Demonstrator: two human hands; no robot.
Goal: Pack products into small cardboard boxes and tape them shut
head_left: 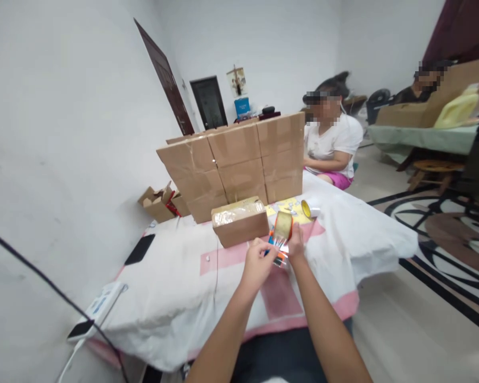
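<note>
My right hand (pixel 297 243) is closed around a packing tape dispenser (pixel 283 225) with a wide yellowish roll and orange and blue parts. The fingers of my left hand (pixel 260 259) pinch at the loose clear tape (pixel 280 244) just below the roll. Close beyond my hands, a small cardboard box (pixel 241 230) lies on the cloth-covered table, its top shiny with clear tape. A second tape roll (pixel 306 209) with a yellow core rests to the right of that box.
Several cardboard boxes (pixel 239 170) form a wall across the table (pixel 171 287). A dark phone (pixel 140 249) and a white power strip (pixel 104 303) lie at left. Behind the boxes at right sits a person (pixel 335 135); another person (pixel 417 90) is farther back.
</note>
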